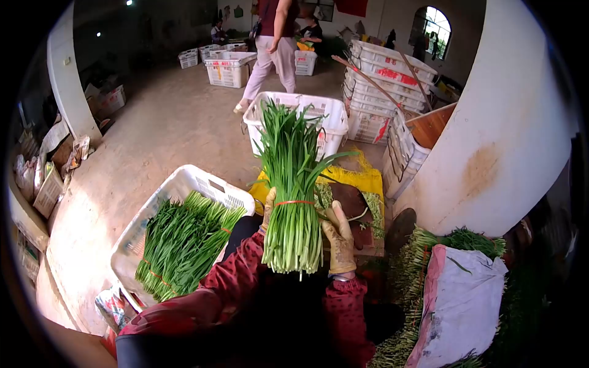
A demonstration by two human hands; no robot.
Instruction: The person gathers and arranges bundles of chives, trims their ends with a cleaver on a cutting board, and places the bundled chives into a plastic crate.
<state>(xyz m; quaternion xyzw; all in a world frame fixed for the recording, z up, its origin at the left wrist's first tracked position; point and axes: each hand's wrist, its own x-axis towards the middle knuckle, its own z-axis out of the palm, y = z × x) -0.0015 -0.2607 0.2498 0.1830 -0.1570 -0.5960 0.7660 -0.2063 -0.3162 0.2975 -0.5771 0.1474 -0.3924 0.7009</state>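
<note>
A bunch of garlic chives (pixel 293 227) stands upright in front of me, green leaves up and pale cut stems down, with an orange band around its middle. My left hand (pixel 269 210), in a soiled pale glove, grips its left side; part of the hand is hidden behind the stems. Close against the right side is my right hand (pixel 341 240), gloved too, its fingers stretched upward and apart. Below the bunch a brown board (pixel 351 201) and chive scraps rest on a yellow sack (pixel 367 164). More banded chives (pixel 178 245) lie in a white crate (pixel 132 236) at my left.
Another white crate (pixel 336 119) stands straight ahead. Stacked crates (pixel 368 126) with poles stand by a white pillar (pixel 491 122) on the right. Near my right side, chives (pixel 417 264) lie partly under a white sack (pixel 463 300). A person (pixel 273 52) walks beyond; others sit farther back.
</note>
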